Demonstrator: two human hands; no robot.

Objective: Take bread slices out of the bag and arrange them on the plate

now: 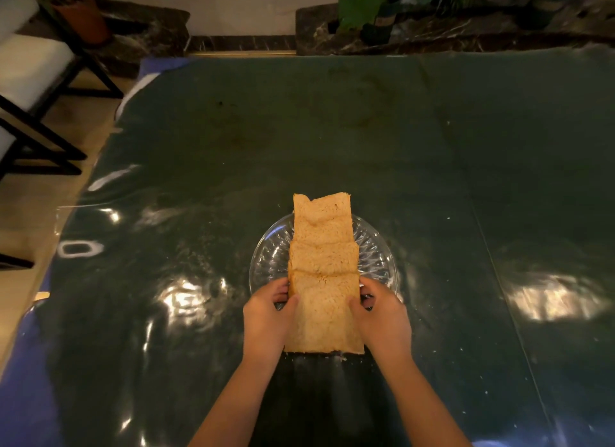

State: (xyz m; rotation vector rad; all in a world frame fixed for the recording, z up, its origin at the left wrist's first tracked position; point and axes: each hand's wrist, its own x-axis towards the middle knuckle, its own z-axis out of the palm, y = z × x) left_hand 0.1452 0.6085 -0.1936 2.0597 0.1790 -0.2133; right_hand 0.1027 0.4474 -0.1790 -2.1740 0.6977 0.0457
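In the head view, you had both hands on the nearest slice of golden-brown bread (324, 317), your left hand (268, 320) on its left edge and your right hand (382, 320) on its right edge, the fingers (281, 288) of each curled narrowly over the sides so that the soft crumb was held from both flanks and not pinched in the middle. That slice lay partly over the near rim of the round clear cut-glass plate (376, 247), with its near end hanging out over the dark green glossy worktop (199, 147). Beyond it, two more bread slices (322, 233) ran away from you in a straight overlapping row across the middle of the plate, the farthest one reaching past the far rim. You seemed to be holding the near slice square to that row, probably to keep the line tidy and each slice lapped on the next. No bag was in view, so I cannot tell how many slices were left to bring out.
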